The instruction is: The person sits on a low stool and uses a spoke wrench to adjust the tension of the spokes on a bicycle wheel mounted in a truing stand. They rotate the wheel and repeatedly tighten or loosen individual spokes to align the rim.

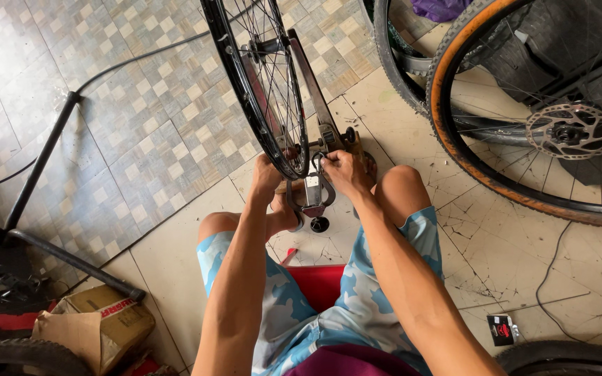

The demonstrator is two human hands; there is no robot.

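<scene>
Bare wheel rim (263, 90) sits mounted in truing stand (313, 188), left hand (266, 177) gripping rim, right hand (343, 170) pinching stand's adjuster; truing apparently unfinished.

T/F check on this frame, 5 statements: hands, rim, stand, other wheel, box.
1. The left hand is at the black rim. True.
2. The rim has a tyre on it. False: it is bare, with its spokes showing.
3. The right hand is at the metal stand beside the rim's lower edge. True.
4. The wheel with the disc rotor has a blue tyre. False: its tyre has an orange sidewall.
5. A cardboard box lies at the lower left of the floor. True.
</scene>
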